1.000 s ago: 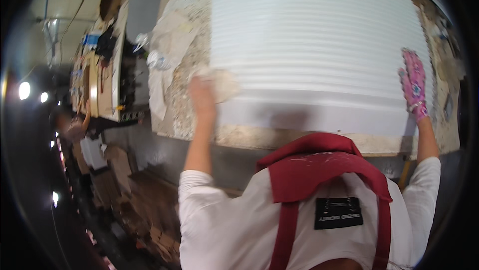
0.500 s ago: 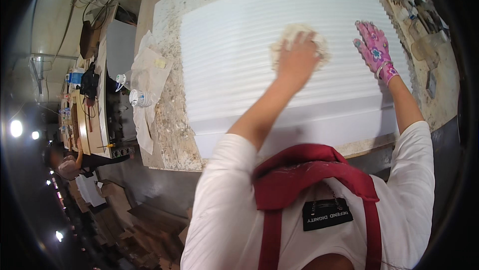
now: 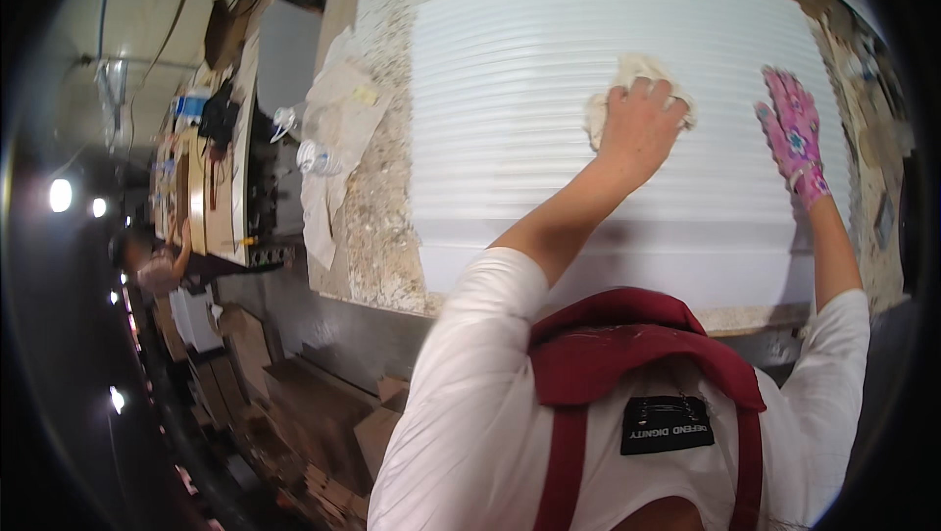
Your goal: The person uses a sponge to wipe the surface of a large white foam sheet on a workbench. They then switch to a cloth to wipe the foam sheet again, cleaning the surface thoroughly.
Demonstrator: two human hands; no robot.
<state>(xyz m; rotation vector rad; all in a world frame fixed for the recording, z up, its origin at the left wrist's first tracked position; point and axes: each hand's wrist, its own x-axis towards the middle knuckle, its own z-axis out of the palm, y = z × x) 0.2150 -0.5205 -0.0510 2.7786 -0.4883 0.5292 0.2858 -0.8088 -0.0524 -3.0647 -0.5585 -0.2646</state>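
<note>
Some clear plastic [image 3: 319,158] on paper [image 3: 359,125] beside ribbed panel [image 3: 510,129]; left grip [image 3: 643,131] curled over cloth [image 3: 642,68], right grip [image 3: 795,134] flat, spread.

Bright light pales the ridged white panel [image 3: 490,119], with soft shadows toward its near edge; round lamps [image 3: 61,195] glare from the dim left; fisheye edges curve, darkening to black.
</note>
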